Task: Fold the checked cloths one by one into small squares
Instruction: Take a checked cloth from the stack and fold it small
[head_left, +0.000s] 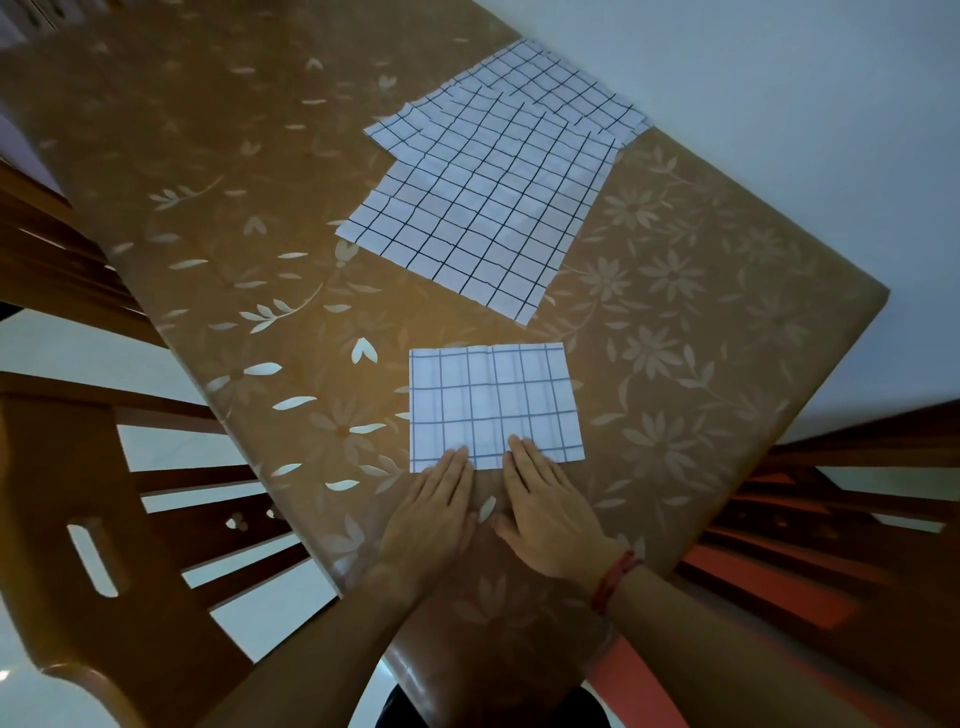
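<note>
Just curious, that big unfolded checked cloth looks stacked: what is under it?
At least one more checked cloth sticks out beyond the far edge and left corner of the top cloth. Whether others lie fully beneath is hidden.

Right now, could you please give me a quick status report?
Left hand, right hand flat, pressing folded cloth at near edge. Unfolded cloths stacked beyond. Nothing blocking.

Your right hand (550, 519) has a red cord bracelet (616, 579) just behind it, a thin band that looks like a couple of strands circling the wrist. Your left hand (434, 519) is bare, as are both forearms (322, 639). Between them, at the bottom edge, shows dark clothing (415, 714), too dim to identify.
</note>
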